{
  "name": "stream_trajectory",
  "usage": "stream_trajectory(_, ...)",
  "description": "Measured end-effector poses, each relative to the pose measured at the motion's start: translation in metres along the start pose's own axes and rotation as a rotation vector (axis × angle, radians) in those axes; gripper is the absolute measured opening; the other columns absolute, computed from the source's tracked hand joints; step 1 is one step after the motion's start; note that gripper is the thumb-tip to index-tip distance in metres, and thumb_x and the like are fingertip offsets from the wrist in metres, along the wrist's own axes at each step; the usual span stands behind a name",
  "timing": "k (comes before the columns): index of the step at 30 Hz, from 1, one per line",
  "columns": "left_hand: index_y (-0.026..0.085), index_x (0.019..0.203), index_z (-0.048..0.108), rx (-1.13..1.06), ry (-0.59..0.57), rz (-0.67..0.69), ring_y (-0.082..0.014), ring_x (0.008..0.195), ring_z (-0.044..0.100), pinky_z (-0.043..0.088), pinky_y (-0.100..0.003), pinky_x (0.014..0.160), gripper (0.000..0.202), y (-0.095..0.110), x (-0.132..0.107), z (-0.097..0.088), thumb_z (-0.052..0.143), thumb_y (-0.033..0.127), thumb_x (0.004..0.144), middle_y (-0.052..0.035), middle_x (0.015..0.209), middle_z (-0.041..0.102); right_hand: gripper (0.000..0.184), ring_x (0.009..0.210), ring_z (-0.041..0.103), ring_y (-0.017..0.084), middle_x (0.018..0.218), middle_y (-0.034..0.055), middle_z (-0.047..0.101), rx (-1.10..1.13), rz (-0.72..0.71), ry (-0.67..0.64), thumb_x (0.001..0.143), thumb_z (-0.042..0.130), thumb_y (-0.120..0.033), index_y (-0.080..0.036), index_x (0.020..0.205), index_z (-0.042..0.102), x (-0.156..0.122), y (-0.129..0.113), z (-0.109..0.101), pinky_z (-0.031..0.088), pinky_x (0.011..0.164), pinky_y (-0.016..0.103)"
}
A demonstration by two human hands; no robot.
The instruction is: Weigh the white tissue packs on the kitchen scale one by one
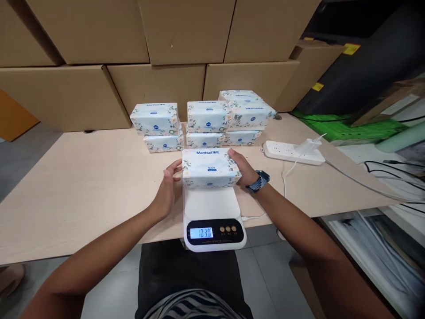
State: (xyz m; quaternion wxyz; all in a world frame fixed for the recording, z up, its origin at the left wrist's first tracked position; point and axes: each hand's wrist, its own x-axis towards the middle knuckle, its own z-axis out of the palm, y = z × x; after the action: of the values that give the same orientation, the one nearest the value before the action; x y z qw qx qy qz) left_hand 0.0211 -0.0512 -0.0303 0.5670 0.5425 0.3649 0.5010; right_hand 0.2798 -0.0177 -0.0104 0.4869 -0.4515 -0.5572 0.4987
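Note:
A soft pack of tissues [210,166], white and pale blue with flowers and the word Manhua, lies over the far part of a white digital scale [212,204]. The lit display reads about 103.0. My right hand [244,168] grips the pack's right end, thumb on its upper edge and a watch band on the wrist. At the left end is my left hand [168,190], fingers apart, with fingertips at the pack's side; whether they press on it I cannot tell. Several similar tissue packs [204,117] are stacked behind in three piles.
A white power strip [294,153] with a plugged-in adapter sits to the right, its cables running over the wooden table [99,186]. Large cardboard boxes [156,88] form a wall at the back. A green crate [322,124] stands at the far right.

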Motion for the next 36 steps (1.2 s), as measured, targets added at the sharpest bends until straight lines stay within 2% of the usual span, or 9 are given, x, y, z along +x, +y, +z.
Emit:
stream_trajectory(5,0.033,0.142,0.066,0.026,0.034,-0.056,-0.0392,0.130,0.067,0.061,-0.058,0.100,0.086,-0.002,0.004,-0.003,0.041,0.094,0.087,-0.0132,0.129,0.073,0.067,0.109,0.076,0.036,0.101,0.0099,0.080,-0.015,0.037,0.017,0.083,0.056,-0.089,-0.028,0.105,0.071,-0.012,0.003,0.003,0.064,0.085,0.050)
stream_trajectory(10,0.032,0.138,0.069,-0.007,0.015,-0.110,-0.0391,0.123,0.071,0.063,-0.055,0.093,0.086,-0.004,0.008,0.001,0.044,0.095,0.086,-0.0140,0.123,0.075,0.076,0.109,0.075,0.036,0.103,0.0101,0.080,-0.037,0.054,-0.012,0.082,0.051,-0.094,-0.028,0.112,0.071,-0.015,0.006,-0.001,0.063,0.086,0.049)
stream_trajectory(14,0.030,0.136,0.069,-0.015,0.012,-0.071,-0.0390,0.135,0.065,0.061,-0.055,0.100,0.089,-0.005,0.012,0.001,0.040,0.097,0.086,-0.0147,0.134,0.073,0.087,0.121,0.073,0.034,0.121,0.0111,0.078,0.008,0.031,-0.022,0.086,0.033,-0.098,-0.028,0.125,0.069,-0.012,0.008,-0.004,0.061,0.098,0.050)
stream_trajectory(18,0.032,0.142,0.063,0.049,0.109,0.003,-0.0349,0.156,0.047,0.046,-0.054,0.122,0.089,-0.004,0.017,-0.003,0.031,0.096,0.089,-0.0104,0.161,0.056,0.091,0.139,0.065,0.030,0.144,0.0103,0.070,0.043,-0.061,0.124,0.089,0.024,-0.096,-0.030,0.138,0.061,-0.008,0.005,-0.006,0.053,0.116,0.050)
stream_trajectory(21,0.033,0.146,0.058,0.076,0.189,0.009,-0.0341,0.158,0.044,0.043,-0.053,0.125,0.091,-0.001,0.022,-0.006,0.027,0.097,0.089,-0.0100,0.167,0.049,0.093,0.144,0.061,0.030,0.151,0.0106,0.067,0.075,-0.055,0.217,0.089,0.018,-0.095,-0.030,0.141,0.058,-0.006,0.004,-0.011,0.053,0.117,0.050)
stream_trajectory(27,0.033,0.146,0.058,0.047,0.271,-0.003,-0.0343,0.152,0.049,0.047,-0.050,0.120,0.094,0.001,0.027,-0.006,0.030,0.099,0.086,-0.0116,0.165,0.050,0.092,0.144,0.062,0.031,0.149,0.0109,0.068,0.109,-0.046,0.259,0.088,0.024,-0.097,-0.030,0.141,0.058,-0.004,0.008,-0.017,0.056,0.113,0.050)
stream_trajectory(36,0.032,0.146,0.061,0.032,0.252,0.023,-0.0321,0.150,0.052,0.048,-0.048,0.119,0.092,-0.001,0.023,0.000,0.034,0.098,0.087,-0.0104,0.164,0.053,0.093,0.138,0.065,0.033,0.137,0.0072,0.073,0.048,-0.121,0.253,0.084,0.023,-0.101,-0.037,0.137,0.064,-0.008,0.009,-0.015,0.058,0.110,0.054)
